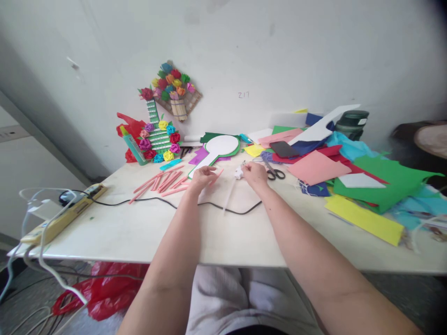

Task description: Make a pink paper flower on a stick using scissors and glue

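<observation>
My left hand (203,178) is closed on a pink rolled paper stick (217,177), whose end sticks out to the right of the fingers. My right hand (256,174) is closed round a small white hot glue gun (239,172). A translucent glue stick (228,197) trails from the gun toward the front of the table. Just beyond my hands lies a white paper cutout (222,145), round with a long handle, on green backing. Several more pink paper sticks (169,180) lie loose left of my left hand. Black-handled scissors (275,174) rest right beside my right hand.
Coloured sheets (380,179) pile up on the right, with a dark phone (284,149) and a dark bottle (352,123) behind. A flower-covered craft (160,139) and a glue bottle (133,145) stand back left. A black cord (146,199) crosses from the power strip (66,214).
</observation>
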Tool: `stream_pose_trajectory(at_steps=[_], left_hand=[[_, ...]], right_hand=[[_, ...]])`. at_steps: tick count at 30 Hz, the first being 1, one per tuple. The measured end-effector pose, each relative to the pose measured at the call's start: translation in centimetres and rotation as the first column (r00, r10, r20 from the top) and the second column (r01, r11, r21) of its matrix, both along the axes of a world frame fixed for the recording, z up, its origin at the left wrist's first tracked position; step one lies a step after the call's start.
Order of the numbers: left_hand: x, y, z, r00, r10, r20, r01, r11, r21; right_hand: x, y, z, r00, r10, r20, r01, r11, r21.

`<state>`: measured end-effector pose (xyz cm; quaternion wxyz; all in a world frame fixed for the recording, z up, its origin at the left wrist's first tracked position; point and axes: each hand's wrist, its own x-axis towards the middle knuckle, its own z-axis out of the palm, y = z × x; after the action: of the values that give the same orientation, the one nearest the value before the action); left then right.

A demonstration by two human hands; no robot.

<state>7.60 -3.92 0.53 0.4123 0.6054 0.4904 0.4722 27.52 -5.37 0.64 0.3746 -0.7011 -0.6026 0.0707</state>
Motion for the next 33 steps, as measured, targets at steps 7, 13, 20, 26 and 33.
stream_pose_trajectory(at_steps=[7,13,20,26,33], left_hand=[[0.1,-0.3,0.0,0.983,-0.176,0.05,0.178,0.984,-0.018],[0.4,-0.6,0.2,0.962,-0.259,0.084,0.262,0.965,-0.021],[0.6,-0.7,0.2,0.961,-0.268,0.07,0.271,0.962,-0.035],[0.3,-0.4,0.3,0.973,-0.213,0.092,0.207,0.976,0.072],[0.5,-0.6,0.0,0.98,-0.119,-0.162,0.141,0.98,0.138]], right_hand=[[-1.3,-0.4,-0.5,0.967,0.249,0.045,-0.249,0.968,-0.012],[-1.7,-0.9,-0.2,0.935,0.352,0.04,-0.353,0.935,0.029],[-2.1,-1.0,0.0,0.944,0.33,-0.022,-0.33,0.944,0.019],[-1.8,-0.3,-0.4,0.926,0.272,-0.261,-0.268,0.962,0.051],[-1.4,0.0,-0.7,0.872,0.176,-0.456,-0.16,0.984,0.073]])
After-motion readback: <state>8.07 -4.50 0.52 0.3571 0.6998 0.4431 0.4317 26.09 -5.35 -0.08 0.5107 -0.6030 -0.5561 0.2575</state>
